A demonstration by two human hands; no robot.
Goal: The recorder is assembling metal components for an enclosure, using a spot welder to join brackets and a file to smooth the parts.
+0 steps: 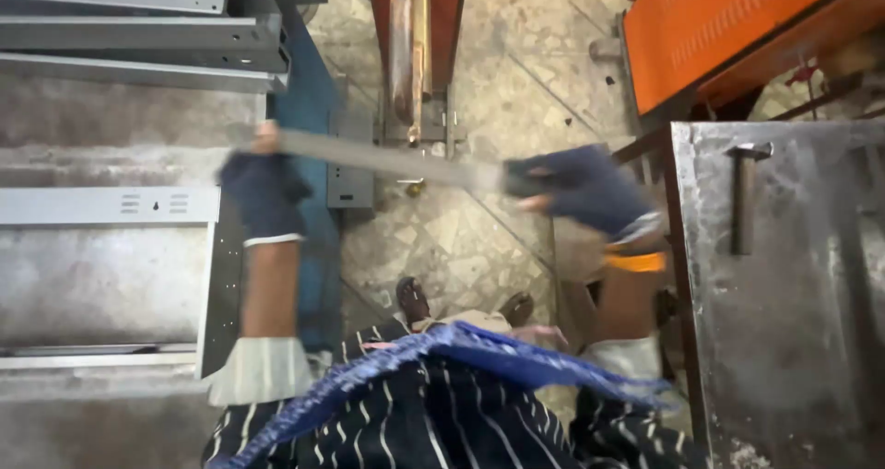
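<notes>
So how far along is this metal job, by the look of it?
Finished-looking punched grey channels are stacked top left. In hand: a long grey strip, held between the gloved left hand and right hand. What is left cannot be told; a hammer lies on the steel bench.

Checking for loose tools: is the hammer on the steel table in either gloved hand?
No: the hammer lies alone on the table; both hands grip a long grey strip.

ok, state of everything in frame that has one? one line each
left hand: gloved, gripping one end of the strip
right hand: gloved, gripping the other end
strip: held level above the floor, motion-blurred
hammer: lying flat on the steel table, untouched
panel: lying flat on the left bench
channels: stacked at top left
</notes>
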